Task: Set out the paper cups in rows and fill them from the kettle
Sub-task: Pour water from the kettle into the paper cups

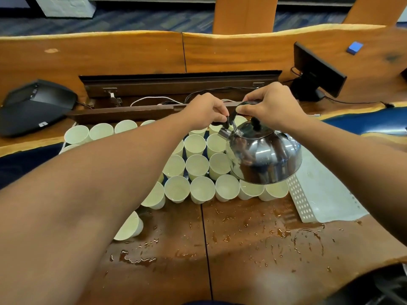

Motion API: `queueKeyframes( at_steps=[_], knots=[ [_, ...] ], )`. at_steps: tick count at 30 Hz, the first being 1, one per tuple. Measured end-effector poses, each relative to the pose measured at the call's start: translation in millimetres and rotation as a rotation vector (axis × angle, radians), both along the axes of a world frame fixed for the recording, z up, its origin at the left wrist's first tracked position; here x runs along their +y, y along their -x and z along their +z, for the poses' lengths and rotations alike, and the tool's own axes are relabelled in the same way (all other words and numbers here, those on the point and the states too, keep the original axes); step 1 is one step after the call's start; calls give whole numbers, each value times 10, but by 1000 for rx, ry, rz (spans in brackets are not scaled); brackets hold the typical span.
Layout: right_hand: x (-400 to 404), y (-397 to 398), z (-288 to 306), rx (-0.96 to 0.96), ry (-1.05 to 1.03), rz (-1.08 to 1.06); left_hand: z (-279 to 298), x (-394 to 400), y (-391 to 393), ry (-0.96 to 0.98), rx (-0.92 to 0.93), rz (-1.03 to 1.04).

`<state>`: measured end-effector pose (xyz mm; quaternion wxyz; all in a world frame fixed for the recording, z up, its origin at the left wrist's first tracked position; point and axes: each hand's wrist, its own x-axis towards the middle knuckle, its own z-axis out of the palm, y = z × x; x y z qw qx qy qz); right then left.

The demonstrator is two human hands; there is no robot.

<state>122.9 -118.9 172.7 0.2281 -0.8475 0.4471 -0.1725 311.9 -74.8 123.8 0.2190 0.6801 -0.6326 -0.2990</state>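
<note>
Several white paper cups (197,166) stand in rows on the wooden table (242,249). Above their right side hangs a shiny steel kettle (264,155), tilted with its spout (224,132) toward the far cups. My right hand (271,104) grips the kettle's black handle from above. My left hand (207,111) pinches the black spout-cap lever just over the spout. One cup (130,226) stands apart, near my left forearm, which hides part of the rows. No stream of water is visible.
Water puddles and drops (286,234) cover the near tabletop. A white perforated mat (319,194) lies right of the cups. A black conference phone (37,104) sits far left, a small black monitor (317,69) far right, and an open cable trough (176,93) runs behind the cups.
</note>
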Motion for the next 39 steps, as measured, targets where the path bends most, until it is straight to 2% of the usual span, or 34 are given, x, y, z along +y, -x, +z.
queueKeyframes(
  at_steps=[14, 20, 29, 39],
  knots=[
    [-30, -24, 14, 114, 73, 39, -65, -66, 65, -21, 31, -7],
    [-9, 55, 28, 81, 51, 19, -22, -66, 103, -3, 25, -16],
    [128, 225, 24, -72, 6, -49, 69, -14, 136, 46, -35, -56],
    [271, 363, 102, -67, -14, -43, 150, 136, 219, 46, -20, -118]
  ],
)
